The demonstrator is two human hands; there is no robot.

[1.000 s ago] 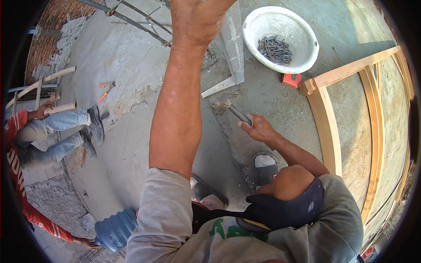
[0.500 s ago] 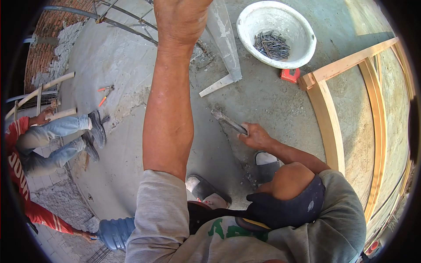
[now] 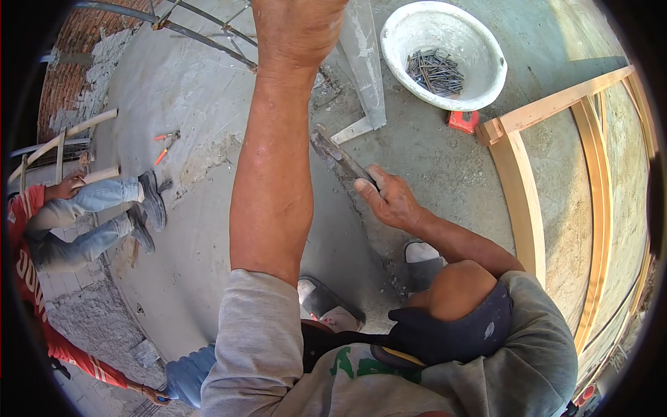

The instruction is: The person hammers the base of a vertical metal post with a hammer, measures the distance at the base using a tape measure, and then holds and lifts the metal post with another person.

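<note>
My right hand (image 3: pixel 392 200) is closed around the handle of a hammer (image 3: pixel 345 163), its head pointing up and to the left. The hammer is held over the concrete floor, near the lower end of a grey, cement-smeared angled piece (image 3: pixel 363 76). Stretched far forward, my left hand (image 3: pixel 300 31) shows only its back and wrist; the fingers lie beyond the top edge, so whatever they touch is hidden. Right of that hand stands a white basin (image 3: pixel 479 76) with a pile of nails (image 3: pixel 435 72) in it.
A red tape measure (image 3: pixel 463 121) touches the basin's base. A wooden frame (image 3: pixel 524 201) leans along the right. Orange-handled pliers (image 3: pixel 165 147) lie on the floor at left. A seated co-worker (image 3: pixel 90 201) in red reaches toward a blue jug (image 3: pixel 186 375). Steel rods (image 3: pixel 201 40) cross the upper left.
My right hand has moved up and slightly left, carrying the hammer, whose head is now farther up and left. My left arm has hardly moved. The blue jug has shifted slightly.
</note>
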